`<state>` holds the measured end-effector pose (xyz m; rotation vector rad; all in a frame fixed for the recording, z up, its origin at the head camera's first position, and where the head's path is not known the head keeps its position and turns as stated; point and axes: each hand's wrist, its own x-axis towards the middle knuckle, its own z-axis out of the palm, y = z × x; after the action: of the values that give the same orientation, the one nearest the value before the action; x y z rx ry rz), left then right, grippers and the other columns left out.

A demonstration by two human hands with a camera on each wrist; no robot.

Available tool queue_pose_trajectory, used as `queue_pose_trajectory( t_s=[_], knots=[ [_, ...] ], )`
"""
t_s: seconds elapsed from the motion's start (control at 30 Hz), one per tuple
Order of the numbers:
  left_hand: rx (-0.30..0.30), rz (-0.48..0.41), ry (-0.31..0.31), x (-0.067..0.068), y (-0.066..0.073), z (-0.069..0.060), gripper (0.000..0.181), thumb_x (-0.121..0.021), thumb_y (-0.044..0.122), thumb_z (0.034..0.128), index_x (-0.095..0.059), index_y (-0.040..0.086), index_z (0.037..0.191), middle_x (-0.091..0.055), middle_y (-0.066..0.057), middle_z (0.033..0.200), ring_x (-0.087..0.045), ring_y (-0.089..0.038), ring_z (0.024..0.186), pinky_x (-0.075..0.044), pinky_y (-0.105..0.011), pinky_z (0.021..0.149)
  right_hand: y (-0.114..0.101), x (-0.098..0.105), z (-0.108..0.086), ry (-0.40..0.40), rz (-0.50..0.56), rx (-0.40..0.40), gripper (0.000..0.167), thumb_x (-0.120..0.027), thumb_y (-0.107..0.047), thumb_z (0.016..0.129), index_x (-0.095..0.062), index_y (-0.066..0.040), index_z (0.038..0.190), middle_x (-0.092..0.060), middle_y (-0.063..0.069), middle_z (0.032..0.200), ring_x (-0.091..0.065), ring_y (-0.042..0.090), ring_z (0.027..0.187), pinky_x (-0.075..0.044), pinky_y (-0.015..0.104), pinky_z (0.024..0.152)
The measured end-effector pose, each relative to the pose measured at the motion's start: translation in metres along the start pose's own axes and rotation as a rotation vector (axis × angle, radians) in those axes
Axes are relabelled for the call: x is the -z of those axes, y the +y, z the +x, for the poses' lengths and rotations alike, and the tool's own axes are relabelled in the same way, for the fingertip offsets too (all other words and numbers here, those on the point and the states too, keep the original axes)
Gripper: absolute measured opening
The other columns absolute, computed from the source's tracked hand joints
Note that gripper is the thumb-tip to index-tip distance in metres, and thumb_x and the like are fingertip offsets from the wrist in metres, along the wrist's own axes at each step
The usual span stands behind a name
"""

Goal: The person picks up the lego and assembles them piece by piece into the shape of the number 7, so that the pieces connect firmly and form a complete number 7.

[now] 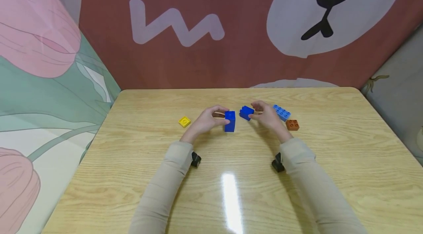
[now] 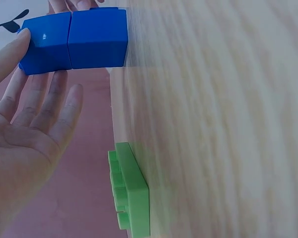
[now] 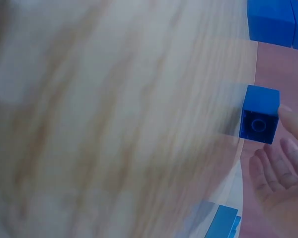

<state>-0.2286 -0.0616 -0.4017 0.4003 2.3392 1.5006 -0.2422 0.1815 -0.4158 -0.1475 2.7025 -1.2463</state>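
Two blue bricks (image 1: 229,122) stand stacked upright on the table; the left wrist view shows the seam between these bricks (image 2: 74,42). My left hand (image 1: 209,119) grips the upper one, thumb on the near side, other fingers (image 2: 57,101) extended beside and behind it. Just to the right, a separate blue brick (image 1: 246,113) lies on its side, studs facing left. My right hand (image 1: 268,117) pinches its right end, the thumb at its edge in the right wrist view, where the hollow underside of this brick (image 3: 260,116) shows. Part of the right-hand grasp is hidden.
A flat yellow brick (image 1: 184,121), greenish in the left wrist view, lies left of my left hand. Beyond my right hand are a light blue brick (image 1: 282,112) and an orange-brown brick (image 1: 292,124). A patterned cloth (image 1: 198,61) hangs behind the table (image 1: 231,157).
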Motion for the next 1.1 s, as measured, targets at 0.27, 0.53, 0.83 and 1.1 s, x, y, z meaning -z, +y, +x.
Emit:
queue_pose_trajectory(
  t_s=[0.27, 0.53, 0.83, 1.1],
  knots=[
    [0.014, -0.016, -0.002, 0.000, -0.004, 0.000, 0.041, -0.069, 0.021, 0.0881, -0.058, 0.016, 0.127, -0.060, -0.006, 0.130, -0.056, -0.025, 0.123, -0.051, -0.040, 0.099, 0.001, -0.009, 0.003, -0.023, -0.038, -0.015, 0.056, -0.062, -0.013, 0.093, -0.039, -0.001, 0.142, -0.045, 0.025, 0.142, -0.045, 0.040, 0.130, -0.043, 0.051, 0.106],
    [0.002, -0.031, -0.006, -0.001, -0.003, -0.001, 0.042, -0.070, 0.021, 0.0880, -0.058, 0.016, 0.128, -0.059, -0.006, 0.130, -0.056, -0.024, 0.123, -0.051, -0.040, 0.099, -0.003, -0.009, 0.000, -0.008, -0.082, -0.017, 0.050, -0.059, -0.010, 0.093, -0.042, 0.003, 0.139, -0.049, 0.028, 0.136, -0.050, 0.041, 0.124, -0.048, 0.050, 0.100],
    [0.008, -0.051, -0.010, -0.002, -0.004, 0.001, 0.040, -0.069, 0.019, 0.0885, -0.058, 0.015, 0.127, -0.059, -0.006, 0.131, -0.055, -0.024, 0.124, -0.052, -0.039, 0.098, -0.004, -0.004, -0.001, -0.017, -0.022, -0.050, 0.054, -0.057, -0.010, 0.092, -0.040, -0.004, 0.143, -0.046, 0.027, 0.140, -0.047, 0.041, 0.128, -0.047, 0.050, 0.101],
    [0.000, -0.043, 0.000, -0.004, -0.001, 0.002, 0.040, -0.068, 0.018, 0.0890, -0.058, 0.012, 0.127, -0.059, -0.008, 0.131, -0.056, -0.026, 0.123, -0.052, -0.040, 0.098, -0.013, 0.002, -0.005, -0.049, 0.180, -0.031, 0.057, -0.058, -0.015, 0.093, -0.035, -0.007, 0.144, -0.042, 0.023, 0.142, -0.042, 0.040, 0.131, -0.042, 0.054, 0.106]
  ],
)
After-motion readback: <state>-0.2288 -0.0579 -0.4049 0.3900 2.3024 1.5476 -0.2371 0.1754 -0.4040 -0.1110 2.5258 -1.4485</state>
